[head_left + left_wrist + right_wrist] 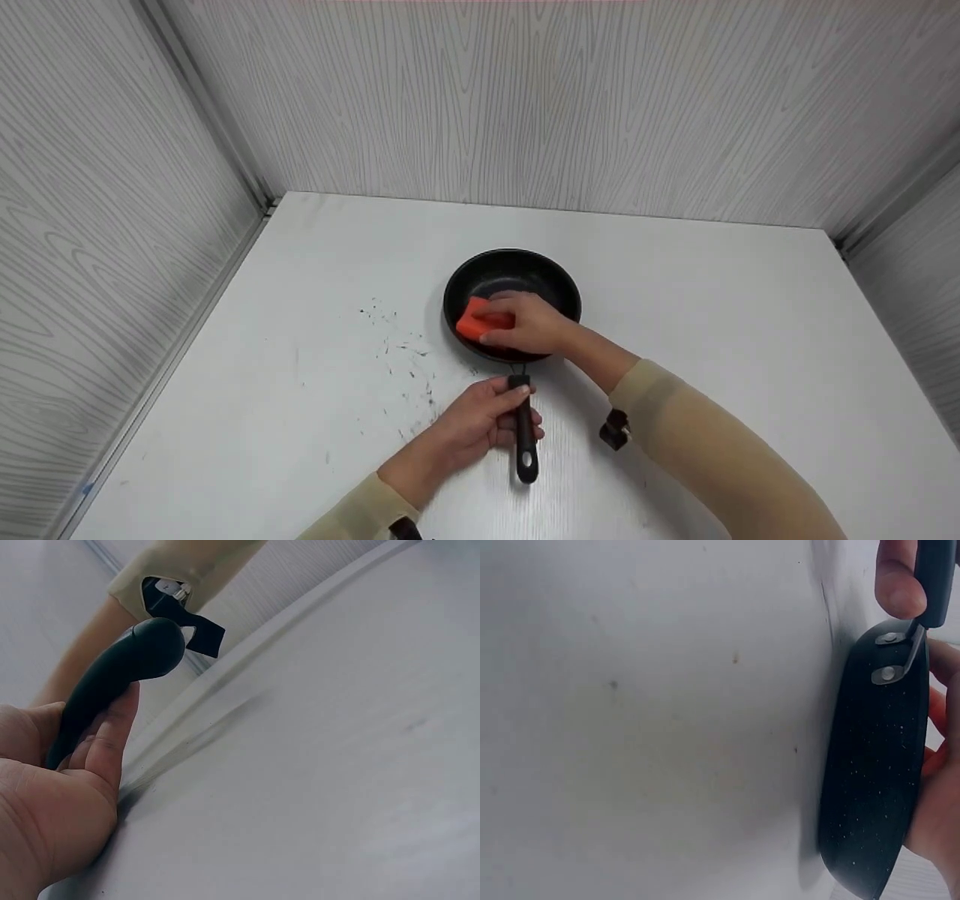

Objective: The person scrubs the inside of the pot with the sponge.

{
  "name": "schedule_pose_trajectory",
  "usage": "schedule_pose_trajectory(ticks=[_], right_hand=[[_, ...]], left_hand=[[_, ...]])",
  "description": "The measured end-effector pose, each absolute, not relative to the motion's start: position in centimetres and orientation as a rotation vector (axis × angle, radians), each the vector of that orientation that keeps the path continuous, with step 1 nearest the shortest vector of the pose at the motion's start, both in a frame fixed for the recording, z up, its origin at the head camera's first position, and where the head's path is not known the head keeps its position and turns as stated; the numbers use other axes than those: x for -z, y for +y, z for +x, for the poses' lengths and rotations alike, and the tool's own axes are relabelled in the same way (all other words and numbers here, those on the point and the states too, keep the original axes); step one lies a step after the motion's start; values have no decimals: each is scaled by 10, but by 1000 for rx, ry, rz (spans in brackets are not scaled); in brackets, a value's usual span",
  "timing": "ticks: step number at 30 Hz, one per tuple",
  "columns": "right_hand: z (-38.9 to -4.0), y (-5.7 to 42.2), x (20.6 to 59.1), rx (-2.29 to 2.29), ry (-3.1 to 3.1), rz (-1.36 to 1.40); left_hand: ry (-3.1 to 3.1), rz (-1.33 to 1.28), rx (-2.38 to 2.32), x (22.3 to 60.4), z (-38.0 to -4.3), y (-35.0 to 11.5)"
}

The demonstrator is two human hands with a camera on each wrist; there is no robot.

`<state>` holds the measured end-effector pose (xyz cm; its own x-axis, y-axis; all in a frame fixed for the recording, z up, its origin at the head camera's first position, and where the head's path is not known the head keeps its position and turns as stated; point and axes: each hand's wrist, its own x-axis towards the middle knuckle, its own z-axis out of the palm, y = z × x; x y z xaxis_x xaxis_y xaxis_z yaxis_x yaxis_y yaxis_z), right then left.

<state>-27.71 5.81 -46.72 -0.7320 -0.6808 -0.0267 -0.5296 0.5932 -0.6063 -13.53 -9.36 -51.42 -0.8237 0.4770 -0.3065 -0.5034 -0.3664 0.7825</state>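
Observation:
A black frying pan is near the middle of the white table in the head view. My left hand grips its black handle close to the pan end, thumb on top and fingers beneath. Inside the pan my right hand holds an orange sponge against the near left part. The left wrist view shows the handle's rounded end rising out of the left hand. In the right wrist view the pan's speckled outer wall hides most of the right hand.
Dark crumbs and smears lie scattered on the white table left of the pan. Wood-grain panels stand behind the table and along both sides. Black straps hang from the sleeves.

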Motion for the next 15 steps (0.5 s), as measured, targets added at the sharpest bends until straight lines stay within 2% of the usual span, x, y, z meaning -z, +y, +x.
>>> schedule_pose_trajectory(ticks=[15], right_hand=[[-286, 45, 473, 726, 2719, -958]], left_hand=[[1285, -43, -2200, 513, -135, -94]])
